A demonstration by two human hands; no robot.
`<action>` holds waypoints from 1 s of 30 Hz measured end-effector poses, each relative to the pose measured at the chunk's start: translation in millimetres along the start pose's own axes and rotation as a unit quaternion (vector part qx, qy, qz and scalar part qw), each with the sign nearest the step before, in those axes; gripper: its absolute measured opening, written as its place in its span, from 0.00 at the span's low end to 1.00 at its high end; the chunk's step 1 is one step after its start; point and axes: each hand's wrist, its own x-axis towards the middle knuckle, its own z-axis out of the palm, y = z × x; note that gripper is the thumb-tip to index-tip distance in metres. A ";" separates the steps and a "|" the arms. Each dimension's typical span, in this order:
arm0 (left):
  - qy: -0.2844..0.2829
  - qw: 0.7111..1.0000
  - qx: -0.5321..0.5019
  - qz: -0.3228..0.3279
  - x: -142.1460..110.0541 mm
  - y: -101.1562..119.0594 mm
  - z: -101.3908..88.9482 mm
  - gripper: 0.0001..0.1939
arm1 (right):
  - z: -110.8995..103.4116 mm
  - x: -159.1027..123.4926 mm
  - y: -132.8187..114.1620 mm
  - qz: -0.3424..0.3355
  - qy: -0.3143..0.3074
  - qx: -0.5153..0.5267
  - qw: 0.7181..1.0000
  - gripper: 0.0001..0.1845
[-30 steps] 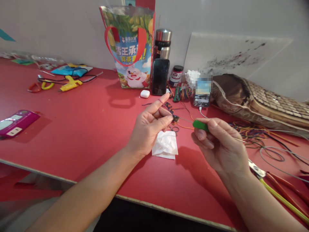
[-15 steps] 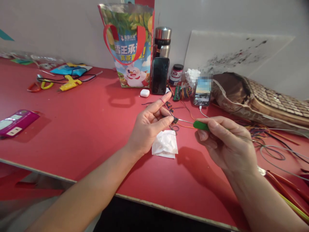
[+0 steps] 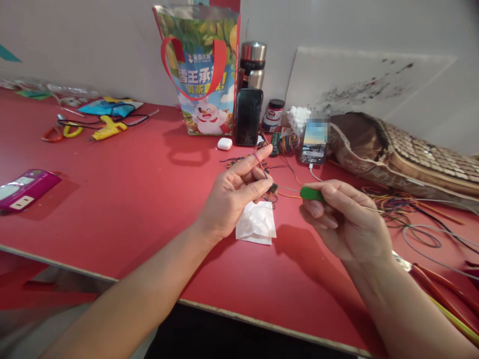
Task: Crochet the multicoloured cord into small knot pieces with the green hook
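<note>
My left hand (image 3: 230, 199) pinches a small dark piece of crochet work (image 3: 274, 188) between thumb and fingers. A strand of yarn (image 3: 261, 164) runs from that piece up round its raised index finger, looking reddish there. My right hand (image 3: 355, 227) is closed on the green handle of a crochet hook (image 3: 312, 193). The hook's thin metal shaft points left and reaches the crochet work; its tip is too small to make out. Below the left fingers, a white paper packet (image 3: 256, 224) lies on the red table (image 3: 149, 214).
Behind my hands stand a printed bag (image 3: 205, 114), a dark phone (image 3: 249, 117), a steel flask (image 3: 253, 65) and a multicoloured yarn ball (image 3: 289, 143). Loose yarn and cables lie right, near red-handled pliers (image 3: 430, 279). A yellow glue gun (image 3: 108, 128) and purple power strip (image 3: 30, 189) lie left.
My left hand has shifted slightly right with the crochet work, its index finger stretched a little further. My right hand has turned slightly, still gripping the hook.
</note>
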 end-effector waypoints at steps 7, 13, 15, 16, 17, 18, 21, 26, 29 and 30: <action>-0.025 0.999 -0.021 0.000 -0.4 -1.0 -1.0 0.23 | 4.7 2.0 2.0 0.036 -0.022 0.056 0.998 0.13; -0.032 0.999 -0.023 0.005 -0.7 -1.2 -1.2 0.22 | 4.5 2.4 3.9 0.040 -0.030 0.054 0.997 0.11; -0.025 0.999 -0.022 0.004 -0.5 -1.3 -1.7 0.22 | 3.5 2.6 4.5 0.040 -0.034 0.058 0.997 0.13; -0.022 1.000 -0.020 0.003 -0.4 -1.5 -1.9 0.23 | 3.2 2.4 5.0 0.040 -0.034 0.059 0.997 0.13; -0.020 1.000 -0.017 0.002 -0.4 -1.8 -1.9 0.23 | 3.3 2.0 5.6 0.039 -0.032 0.058 0.997 0.12; -0.017 1.000 -0.014 0.001 -0.4 -2.3 -1.8 0.24 | 3.6 1.4 6.3 0.038 -0.029 0.055 0.997 0.12; -0.013 1.000 -0.011 -0.004 -1.0 -5.6 -0.1 0.24 | 5.9 -1.3 8.8 0.031 -0.016 0.038 0.999 0.12; -0.008 1.000 -0.019 0.010 -4.0 -12.1 6.0 0.24 | 11.8 -4.1 12.3 0.009 -0.011 0.049 0.999 0.12; 0.007 0.999 -0.032 0.021 -5.3 -13.1 8.1 0.25 | 16.1 -4.5 15.1 0.008 -0.005 0.065 0.998 0.13; 0.011 0.999 -0.036 0.023 -5.7 -13.0 8.5 0.26 | 17.7 -4.9 16.0 0.012 -0.001 0.068 0.998 0.13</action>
